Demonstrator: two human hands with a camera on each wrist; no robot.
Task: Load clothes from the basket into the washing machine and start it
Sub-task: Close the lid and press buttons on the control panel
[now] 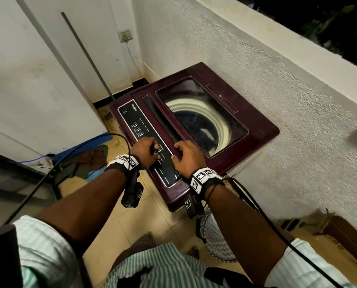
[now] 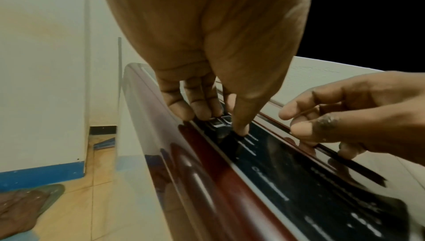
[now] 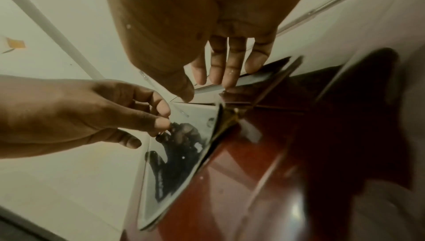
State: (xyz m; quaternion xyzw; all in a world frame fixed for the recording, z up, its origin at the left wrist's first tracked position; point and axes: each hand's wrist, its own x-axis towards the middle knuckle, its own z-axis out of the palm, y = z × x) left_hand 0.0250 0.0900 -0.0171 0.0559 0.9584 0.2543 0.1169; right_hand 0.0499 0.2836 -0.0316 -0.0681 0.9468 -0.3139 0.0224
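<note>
A maroon top-loading washing machine (image 1: 258, 136) stands against the rough wall with its glass lid (image 1: 202, 117) down; dark laundry shows in the drum beneath. My left hand (image 1: 146, 151) lies on the black control panel (image 1: 131, 119) along the front edge. In the left wrist view its thumb tip (image 2: 240, 129) presses the panel (image 2: 287, 181) beside small square buttons, the other fingers resting on the rim. My right hand (image 1: 187, 156) rests with loose fingers on the lid's near edge and holds nothing; in the right wrist view its fingertips (image 3: 227, 79) touch that edge.
A zigzag-patterned laundry basket (image 1: 217, 242) stands on the tiled floor under my right forearm. Clothes (image 1: 90, 161) lie heaped on the floor to the left, by a blue strip. A cardboard box (image 1: 342, 235) sits at the right wall. A wall socket (image 1: 126, 35) is behind the machine.
</note>
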